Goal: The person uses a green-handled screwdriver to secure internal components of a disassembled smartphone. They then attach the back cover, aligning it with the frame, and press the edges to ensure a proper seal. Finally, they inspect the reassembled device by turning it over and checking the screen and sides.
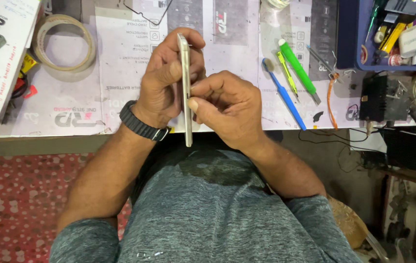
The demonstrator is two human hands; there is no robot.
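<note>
The left hand [161, 80] grips the phone [185, 90] edge-on, long axis toward the body, while the right hand's [227, 109] fingers [199, 90] pinch its right edge.

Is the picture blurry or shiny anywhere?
Head view: even, soft light; the thin silver phone held edge-on between the left hand and right hand is sharp; mild glare on the clear tape roll; edges bend slightly.
</note>
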